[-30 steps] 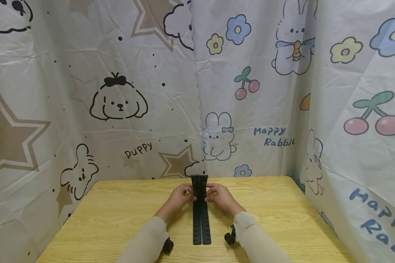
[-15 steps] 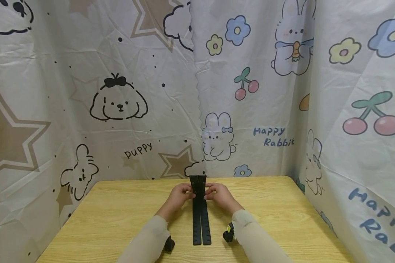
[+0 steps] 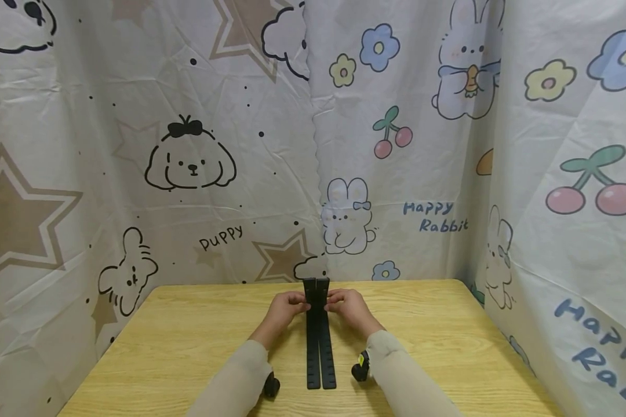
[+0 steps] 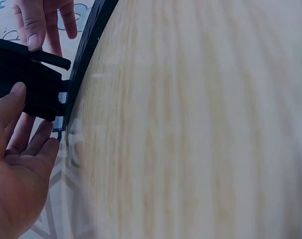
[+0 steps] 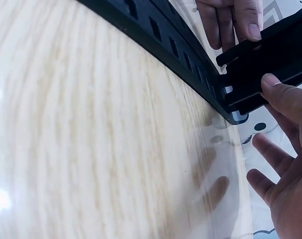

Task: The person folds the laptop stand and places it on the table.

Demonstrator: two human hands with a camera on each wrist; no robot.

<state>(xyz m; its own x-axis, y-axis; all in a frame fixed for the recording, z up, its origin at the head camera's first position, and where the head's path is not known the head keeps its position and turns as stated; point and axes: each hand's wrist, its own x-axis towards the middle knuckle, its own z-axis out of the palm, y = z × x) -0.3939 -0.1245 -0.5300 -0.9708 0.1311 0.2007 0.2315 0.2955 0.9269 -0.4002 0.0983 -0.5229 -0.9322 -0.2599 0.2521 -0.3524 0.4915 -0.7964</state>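
Note:
A black folding stand (image 3: 313, 353) stands on the table in the middle of the head view. Two long slotted legs lie toward me, and a narrower part rises at their far end. My left hand (image 3: 280, 315) pinches the left edge of that raised part, while my right hand (image 3: 353, 310) pinches its right edge. In the left wrist view the left hand (image 4: 19, 184) has its thumb on the near face of the raised part (image 4: 21, 69) and fingers beneath. The right wrist view has the right thumb (image 5: 277, 87) on it, with the lower fingers of that hand spread free.
The light wood table (image 3: 198, 336) stretches on both sides of the stand. A patterned cloth (image 3: 240, 145) hangs behind the table and along both sides. A small black device sits on the left wrist (image 3: 271, 385) and another on the right wrist (image 3: 361, 366).
The raised part tipped slightly left and then came back. Both thumbs now sit a little higher on it in the head view. The legs have stayed nearly in place.

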